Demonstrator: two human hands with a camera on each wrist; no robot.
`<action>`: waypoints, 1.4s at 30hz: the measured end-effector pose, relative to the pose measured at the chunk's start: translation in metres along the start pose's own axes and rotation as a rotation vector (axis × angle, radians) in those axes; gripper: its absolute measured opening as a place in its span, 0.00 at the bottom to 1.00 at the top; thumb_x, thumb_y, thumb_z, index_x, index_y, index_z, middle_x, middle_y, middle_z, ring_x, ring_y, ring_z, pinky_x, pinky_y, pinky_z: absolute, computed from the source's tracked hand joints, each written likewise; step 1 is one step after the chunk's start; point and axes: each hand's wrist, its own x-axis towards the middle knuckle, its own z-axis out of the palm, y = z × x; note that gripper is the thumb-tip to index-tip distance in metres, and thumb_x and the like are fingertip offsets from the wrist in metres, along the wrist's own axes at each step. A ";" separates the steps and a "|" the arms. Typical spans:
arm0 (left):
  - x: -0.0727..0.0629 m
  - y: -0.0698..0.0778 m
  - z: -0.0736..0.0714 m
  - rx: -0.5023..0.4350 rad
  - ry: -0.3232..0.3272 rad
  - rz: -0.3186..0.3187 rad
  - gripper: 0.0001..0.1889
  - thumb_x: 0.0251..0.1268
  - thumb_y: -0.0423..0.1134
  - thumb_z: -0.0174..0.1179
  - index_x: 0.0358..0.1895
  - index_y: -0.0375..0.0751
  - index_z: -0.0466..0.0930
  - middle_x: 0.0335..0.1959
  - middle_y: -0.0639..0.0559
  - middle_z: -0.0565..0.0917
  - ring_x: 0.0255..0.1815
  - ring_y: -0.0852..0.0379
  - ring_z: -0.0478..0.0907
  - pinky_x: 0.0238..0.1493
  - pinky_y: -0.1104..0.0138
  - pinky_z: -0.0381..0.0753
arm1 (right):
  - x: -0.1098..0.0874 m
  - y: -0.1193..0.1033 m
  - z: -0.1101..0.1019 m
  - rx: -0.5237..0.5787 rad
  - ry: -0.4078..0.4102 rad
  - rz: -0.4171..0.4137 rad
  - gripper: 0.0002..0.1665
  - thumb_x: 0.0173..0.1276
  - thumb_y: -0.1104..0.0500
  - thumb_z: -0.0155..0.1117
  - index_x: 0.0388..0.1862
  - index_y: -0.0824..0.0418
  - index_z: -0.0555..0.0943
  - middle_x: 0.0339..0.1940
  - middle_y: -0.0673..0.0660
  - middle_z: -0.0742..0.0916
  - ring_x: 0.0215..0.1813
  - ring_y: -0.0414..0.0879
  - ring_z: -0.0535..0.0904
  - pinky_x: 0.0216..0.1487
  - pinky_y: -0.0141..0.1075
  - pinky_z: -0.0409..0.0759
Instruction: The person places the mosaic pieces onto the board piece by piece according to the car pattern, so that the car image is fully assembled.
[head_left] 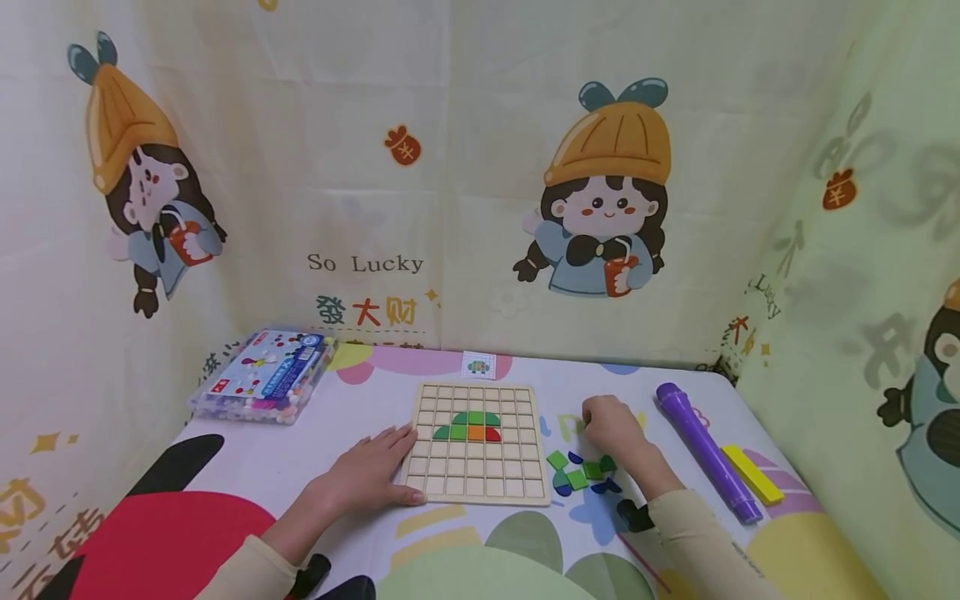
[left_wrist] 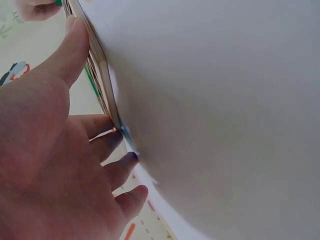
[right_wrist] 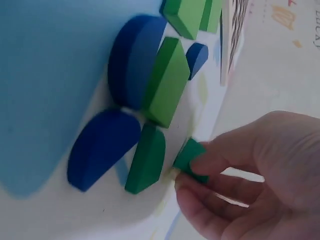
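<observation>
My right hand (head_left: 611,425) pinched a green piece (right_wrist: 187,154) right of the gridded board (head_left: 476,487); my left hand (head_left: 363,471), loosely spread, touched its left edge. Green, orange and red tiles (head_left: 476,419) lay in its cells; the plastic box (head_left: 264,367) held colourful bits (head_left: 262,405).

Back curtain (head_left: 480,208): "So Lucky" in dark letters, left of the frame's centre; 發大财 in coloured characters just below it.
Centre pouch (head_left: 403,147): ¥ on the red print, upper middle of the frame.
Right pouch (head_left: 839,190): ¥ again, right side of the frame.
Right curtain (head_left: 806,283): "Lucky", running aslant.
Box label (head_left: 268,365): print at left, apparently too small to read.
</observation>
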 end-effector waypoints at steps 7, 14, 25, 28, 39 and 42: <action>-0.001 -0.002 0.002 0.011 0.003 0.000 0.53 0.54 0.69 0.65 0.76 0.39 0.59 0.78 0.43 0.62 0.79 0.40 0.57 0.75 0.40 0.58 | -0.002 -0.027 0.005 0.232 0.059 -0.084 0.06 0.58 0.70 0.65 0.27 0.62 0.86 0.29 0.54 0.86 0.31 0.44 0.76 0.33 0.38 0.78; 0.001 -0.004 0.004 0.015 0.003 -0.001 0.53 0.53 0.69 0.65 0.77 0.39 0.59 0.79 0.44 0.62 0.79 0.41 0.57 0.75 0.40 0.59 | 0.003 -0.060 0.017 0.437 0.000 -0.091 0.06 0.62 0.68 0.68 0.33 0.60 0.89 0.33 0.53 0.89 0.35 0.41 0.80 0.36 0.34 0.81; 0.003 -0.004 0.005 0.021 0.001 -0.001 0.54 0.53 0.70 0.64 0.77 0.40 0.59 0.79 0.45 0.61 0.79 0.41 0.57 0.75 0.40 0.59 | 0.004 -0.094 0.033 0.377 0.006 -0.120 0.05 0.60 0.69 0.69 0.28 0.62 0.86 0.26 0.53 0.86 0.29 0.43 0.75 0.30 0.33 0.77; 0.002 -0.004 0.004 0.023 0.003 -0.003 0.54 0.53 0.70 0.65 0.77 0.39 0.59 0.79 0.45 0.61 0.79 0.41 0.58 0.75 0.40 0.59 | 0.004 -0.100 0.035 0.288 0.015 -0.129 0.05 0.60 0.69 0.69 0.27 0.61 0.86 0.26 0.52 0.87 0.28 0.43 0.76 0.29 0.33 0.78; 0.003 -0.003 0.002 0.017 0.008 0.003 0.53 0.54 0.69 0.65 0.77 0.39 0.59 0.79 0.44 0.61 0.79 0.41 0.58 0.75 0.40 0.59 | -0.007 -0.089 0.008 0.197 -0.080 -0.149 0.07 0.60 0.70 0.65 0.29 0.61 0.87 0.29 0.54 0.86 0.31 0.44 0.75 0.32 0.36 0.78; 0.004 -0.004 0.003 0.020 0.010 0.001 0.53 0.53 0.69 0.65 0.77 0.39 0.59 0.79 0.44 0.62 0.79 0.41 0.58 0.75 0.40 0.59 | -0.012 -0.076 -0.001 0.139 -0.137 -0.129 0.08 0.57 0.71 0.64 0.29 0.60 0.86 0.28 0.53 0.85 0.30 0.45 0.74 0.31 0.36 0.76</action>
